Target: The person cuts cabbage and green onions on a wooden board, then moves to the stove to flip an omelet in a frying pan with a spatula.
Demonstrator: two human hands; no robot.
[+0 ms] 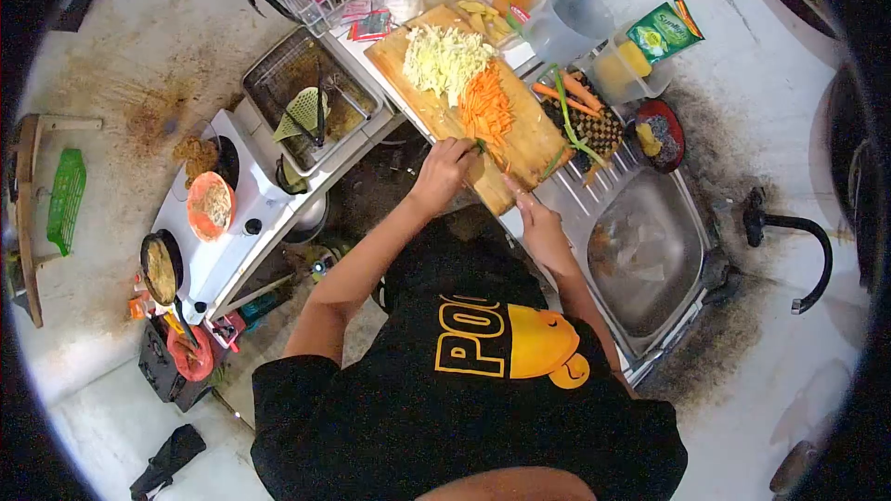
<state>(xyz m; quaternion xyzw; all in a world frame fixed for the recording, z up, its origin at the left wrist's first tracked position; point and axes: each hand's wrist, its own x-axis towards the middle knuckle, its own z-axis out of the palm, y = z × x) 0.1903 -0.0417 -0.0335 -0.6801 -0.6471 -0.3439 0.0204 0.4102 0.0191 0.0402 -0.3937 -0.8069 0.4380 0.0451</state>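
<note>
A wooden cutting board [529,121] lies across the counter in front of me. On it are a heap of shredded cabbage [447,60] and a pile of carrot strips [485,111]. My left hand [447,170] is closed at the board's near edge, its fingertips pressed on a small green stalk piece [480,145]. My right hand [541,224] is wrapped round what looks like a knife, index finger stretched forward; the blade barely shows. Another green piece [555,163] lies at the board's right edge.
Whole carrots [577,93] and a long green stalk [577,134] rest right of the board, beside the steel sink [645,269] and black faucet [812,264]. Left are a tray with utensils [251,93], a white stove [232,213], an orange bowl [212,207] and a pan [161,269].
</note>
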